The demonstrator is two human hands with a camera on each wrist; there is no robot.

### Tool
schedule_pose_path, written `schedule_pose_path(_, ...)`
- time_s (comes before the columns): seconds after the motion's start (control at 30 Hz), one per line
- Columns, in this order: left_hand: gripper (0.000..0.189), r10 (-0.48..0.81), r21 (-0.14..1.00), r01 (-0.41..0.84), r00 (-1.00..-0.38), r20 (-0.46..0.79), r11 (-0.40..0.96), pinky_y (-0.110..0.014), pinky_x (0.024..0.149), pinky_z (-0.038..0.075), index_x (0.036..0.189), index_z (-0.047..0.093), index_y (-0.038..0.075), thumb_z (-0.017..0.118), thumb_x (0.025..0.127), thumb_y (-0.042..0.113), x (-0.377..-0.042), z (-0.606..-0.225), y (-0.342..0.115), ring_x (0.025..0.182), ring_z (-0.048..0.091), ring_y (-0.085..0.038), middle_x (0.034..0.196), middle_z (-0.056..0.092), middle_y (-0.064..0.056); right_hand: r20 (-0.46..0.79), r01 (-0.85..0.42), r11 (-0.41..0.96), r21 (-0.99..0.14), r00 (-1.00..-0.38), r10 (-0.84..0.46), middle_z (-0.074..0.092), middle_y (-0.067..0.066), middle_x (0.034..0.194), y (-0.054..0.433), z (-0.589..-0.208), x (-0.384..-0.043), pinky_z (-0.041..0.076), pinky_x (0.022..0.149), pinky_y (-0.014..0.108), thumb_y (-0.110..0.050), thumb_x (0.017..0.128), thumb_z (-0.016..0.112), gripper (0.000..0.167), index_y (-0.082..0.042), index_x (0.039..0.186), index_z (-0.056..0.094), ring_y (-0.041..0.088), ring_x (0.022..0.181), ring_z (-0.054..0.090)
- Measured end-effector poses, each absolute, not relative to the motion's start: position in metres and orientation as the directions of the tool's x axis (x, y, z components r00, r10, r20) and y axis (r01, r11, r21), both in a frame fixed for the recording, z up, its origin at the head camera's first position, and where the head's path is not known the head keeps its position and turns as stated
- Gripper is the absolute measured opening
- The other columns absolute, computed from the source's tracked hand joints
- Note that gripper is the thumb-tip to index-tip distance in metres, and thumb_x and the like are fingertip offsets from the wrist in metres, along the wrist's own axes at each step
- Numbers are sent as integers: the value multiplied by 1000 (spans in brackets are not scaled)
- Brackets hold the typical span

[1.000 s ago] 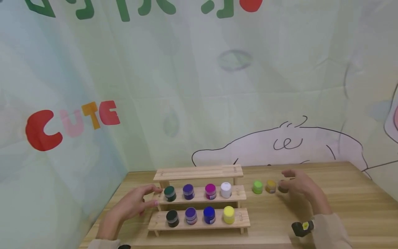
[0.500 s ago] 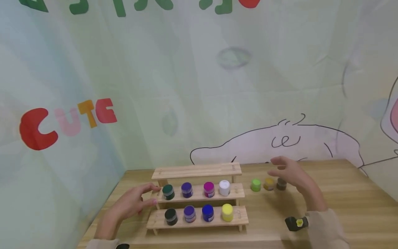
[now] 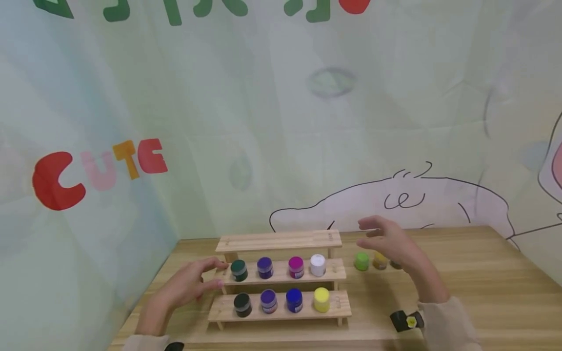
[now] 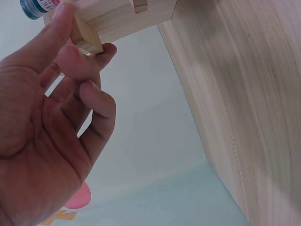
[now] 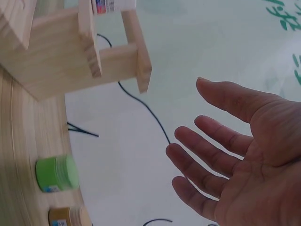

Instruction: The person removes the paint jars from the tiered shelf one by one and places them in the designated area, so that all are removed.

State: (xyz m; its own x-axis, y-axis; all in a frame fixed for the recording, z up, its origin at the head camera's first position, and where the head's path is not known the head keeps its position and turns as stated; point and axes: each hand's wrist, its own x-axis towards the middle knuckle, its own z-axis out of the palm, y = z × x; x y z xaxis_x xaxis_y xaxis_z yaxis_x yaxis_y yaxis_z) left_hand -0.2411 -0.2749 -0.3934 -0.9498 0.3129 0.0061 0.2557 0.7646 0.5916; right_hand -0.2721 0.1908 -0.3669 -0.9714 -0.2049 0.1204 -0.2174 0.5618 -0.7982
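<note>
My left hand [image 3: 186,282] pinches the left end of the middle shelf of a three-step wooden rack [image 3: 278,241]; the left wrist view has its thumb and a finger on the plank end [image 4: 87,35]. The middle shelf bears a dark green paint jar [image 3: 239,270], a purple one [image 3: 265,268], a magenta one [image 3: 296,267] and a white one [image 3: 318,265]. My right hand [image 3: 391,243], holding nothing, hovers right of the rack with fingers relaxed and spread. Below it stand a lime green paint jar [image 3: 362,261], an ochre jar [image 3: 379,261] and a dark jar [image 3: 396,263], partly hidden.
On the bottom shelf stand a black jar [image 3: 243,305], a purple jar [image 3: 269,302], a blue jar [image 3: 294,301] and a yellow jar [image 3: 322,300]. A printed curtain [image 3: 263,146] hangs behind the wooden table [image 3: 483,282].
My right hand has lifted off the dark jar and moved left and up, now over the ochre and dark jars. My left hand stays at the rack.
</note>
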Motion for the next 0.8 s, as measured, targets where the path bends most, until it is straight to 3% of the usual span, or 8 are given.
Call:
schedule_pose_path(0.3, 38, 325, 589, 273, -946, 18, 761, -29, 53, 47, 126, 65, 14, 72, 92, 30, -241, -393, -275, 46, 50, -16, 138, 54, -29, 159, -279, 540, -794, -953, -259, 64, 11, 126, 163, -360, -264, 52, 90, 49, -23, 91, 75, 46, -8, 131, 59, 31, 115, 60)
schedule_pose_path(0.5, 38, 332, 591, 276, -943, 15, 758, -29, 52, 47, 125, 66, 13, 73, 92, 31, -241, -393, -276, 47, 51, -16, 137, 56, -27, 189, -373, 508, -776, -907, -377, 69, 5, 112, 147, -366, -263, 55, 83, 39, -19, 91, 76, 36, -6, 122, 64, 22, 102, 65)
schedule_pose_path(0.8, 38, 328, 596, 269, -945, 10, 756, -29, 51, 47, 124, 66, 13, 73, 92, 31, -241, -392, -274, 47, 51, -16, 139, 54, -29, 159, -386, 492, -780, -884, -440, 68, 3, 109, 125, -376, -261, 55, 79, 35, -15, 88, 78, 32, -6, 115, 66, 19, 98, 64)
